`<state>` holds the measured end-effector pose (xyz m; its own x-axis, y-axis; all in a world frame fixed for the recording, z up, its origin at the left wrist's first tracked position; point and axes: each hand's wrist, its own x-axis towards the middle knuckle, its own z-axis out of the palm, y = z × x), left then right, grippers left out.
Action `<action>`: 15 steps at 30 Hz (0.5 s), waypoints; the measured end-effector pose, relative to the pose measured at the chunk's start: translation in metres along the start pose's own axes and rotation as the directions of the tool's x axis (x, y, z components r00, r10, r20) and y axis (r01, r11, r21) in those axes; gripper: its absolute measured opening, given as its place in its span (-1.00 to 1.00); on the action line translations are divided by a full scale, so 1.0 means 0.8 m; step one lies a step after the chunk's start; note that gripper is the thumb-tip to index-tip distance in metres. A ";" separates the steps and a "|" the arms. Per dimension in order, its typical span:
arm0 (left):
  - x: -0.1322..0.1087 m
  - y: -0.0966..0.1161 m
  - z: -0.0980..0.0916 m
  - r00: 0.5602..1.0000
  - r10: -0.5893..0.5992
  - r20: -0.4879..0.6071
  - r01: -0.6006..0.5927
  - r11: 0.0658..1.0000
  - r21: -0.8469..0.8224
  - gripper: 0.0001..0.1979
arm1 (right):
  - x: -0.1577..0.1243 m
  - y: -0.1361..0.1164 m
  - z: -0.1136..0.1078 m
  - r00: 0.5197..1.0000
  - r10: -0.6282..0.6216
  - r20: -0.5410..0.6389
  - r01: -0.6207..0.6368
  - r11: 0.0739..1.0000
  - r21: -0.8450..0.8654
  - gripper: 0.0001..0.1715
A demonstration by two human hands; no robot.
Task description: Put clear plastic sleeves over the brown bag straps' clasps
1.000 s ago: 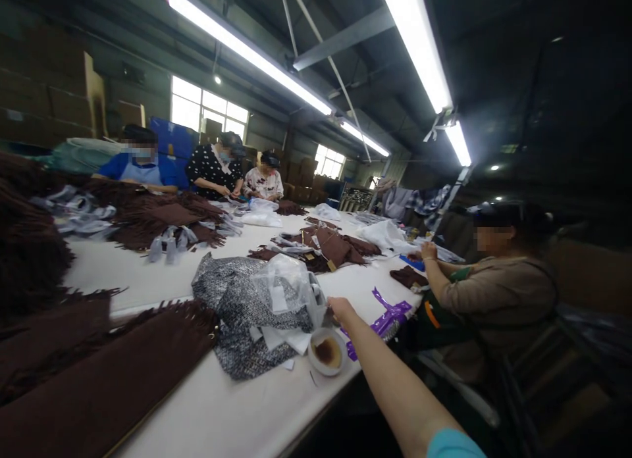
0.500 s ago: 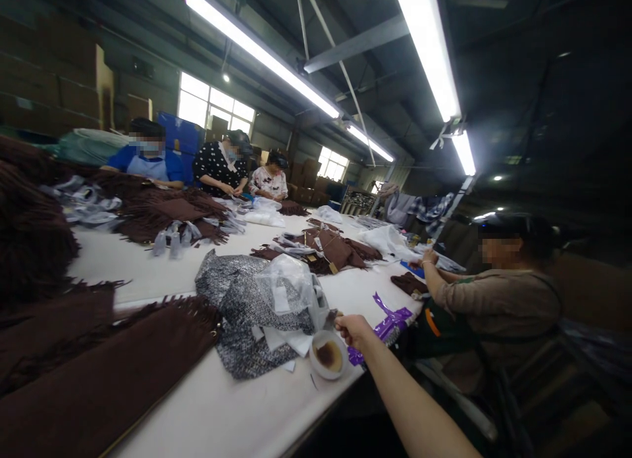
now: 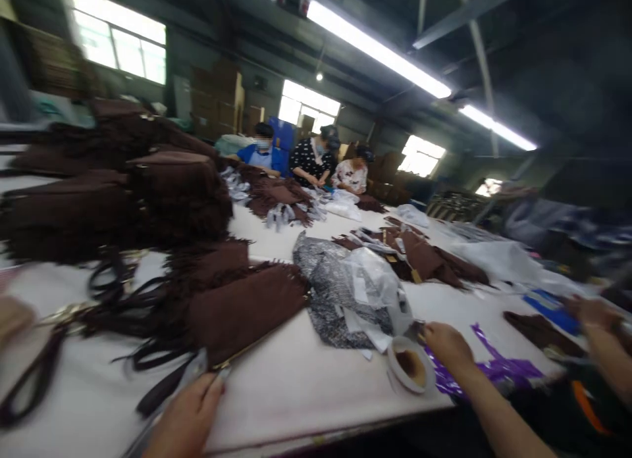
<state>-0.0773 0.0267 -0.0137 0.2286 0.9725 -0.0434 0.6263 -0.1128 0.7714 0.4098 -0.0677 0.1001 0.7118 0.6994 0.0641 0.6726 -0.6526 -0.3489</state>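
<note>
My left hand (image 3: 185,415) is closed at the near corner of a brown fringed bag (image 3: 241,310), by its gold zip end. A dark strap partly wrapped in greyish film (image 3: 170,385) lies against that hand. My right hand (image 3: 447,343) is closed in a pinch beside the white bowl (image 3: 427,379), which has brown residue inside. Something small and dark shows at those fingertips, too blurred to name. Left of the bowl lies a grey speckled cloth (image 3: 326,293) with clear plastic bags (image 3: 372,280) and white paper pieces on it.
A stack of brown fringed bags (image 3: 172,181) and dark straps (image 3: 39,379) lie at the left, near another person's hand (image 3: 12,320). Purple plastic (image 3: 494,369) is at the right, near a co-worker's hands (image 3: 595,313). Several people sit across the white table (image 3: 296,392).
The view has swung left, so things sit further right in it. My left hand has come into view at the bag's corner. My right hand stays beside the bowl.
</note>
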 end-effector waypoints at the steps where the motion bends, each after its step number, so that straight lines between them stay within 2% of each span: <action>1: -0.006 0.004 0.000 1.000 0.006 0.003 -0.006 1.000 0.023 -0.69 | -0.008 -0.015 0.009 0.994 -0.088 0.067 0.088 0.996 0.007 -0.78; 2: -0.011 0.009 0.000 1.000 0.019 -0.011 -0.018 0.998 0.054 -0.67 | -0.021 -0.034 0.021 0.968 -0.198 0.156 0.191 0.980 0.056 -0.79; 3: -0.015 0.015 0.002 0.999 0.035 -0.039 -0.032 0.996 0.082 -0.67 | -0.039 -0.057 0.034 0.916 -0.315 0.247 0.286 0.947 0.148 -0.79; 4: -0.018 0.020 0.003 0.997 0.052 -0.060 -0.045 0.993 0.111 -0.67 | -0.062 -0.084 0.048 0.842 -0.428 0.328 0.352 0.897 0.267 -0.72; 5: -0.022 0.025 0.005 0.994 0.074 -0.082 -0.062 0.988 0.140 -0.67 | -0.089 -0.113 0.064 0.766 -0.519 0.380 0.379 0.842 0.384 -0.65; 7: -0.029 0.029 0.010 0.987 0.120 -0.110 -0.097 0.976 0.195 -0.67 | -0.145 -0.175 0.096 0.654 -0.616 0.439 0.328 0.753 0.570 -0.61; 9: -0.035 0.027 0.016 0.977 0.169 -0.129 -0.135 0.962 0.238 -0.67 | -0.189 -0.232 0.129 0.575 -0.632 0.521 0.188 0.721 0.667 -0.67; 11: -0.039 0.021 0.023 0.966 0.216 -0.141 -0.175 0.950 0.259 -0.67 | -0.214 -0.275 0.155 0.527 -0.565 0.635 -0.003 0.746 0.666 -0.70; 13: -0.041 0.014 0.029 0.952 0.260 -0.164 -0.213 0.943 0.258 -0.69 | -0.222 -0.302 0.173 0.491 -0.510 0.706 -0.114 0.766 0.632 -0.71; 15: -0.041 0.009 0.033 0.936 0.293 -0.194 -0.240 0.936 0.256 -0.70 | -0.221 -0.315 0.183 0.482 -0.470 0.739 -0.142 0.791 0.596 -0.72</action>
<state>-0.0606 -0.0117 -0.0235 0.2528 0.9169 0.3088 0.7221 -0.3913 0.5705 0.0849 0.0156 0.0399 -0.1225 0.8596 -0.4960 0.3102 -0.4416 -0.8419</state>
